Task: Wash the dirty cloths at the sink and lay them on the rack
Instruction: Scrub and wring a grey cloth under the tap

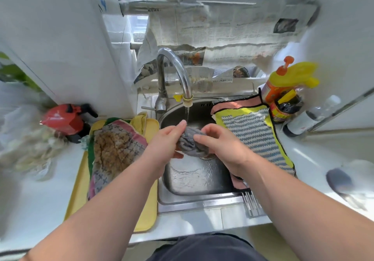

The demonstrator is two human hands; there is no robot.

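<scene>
Grey cloth [191, 141]: bunched over the sink [202, 200], under the running tap [174, 74]; left hand [168, 141] and right hand [220, 145] fingers curled round it.

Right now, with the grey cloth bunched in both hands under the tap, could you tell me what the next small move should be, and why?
Probably rub the bunched grey cloth between the left hand and right hand under the thin water stream from the curved chrome tap: both hands grip it over the steel sink, it is wadded, and only its top meets the water.
</scene>
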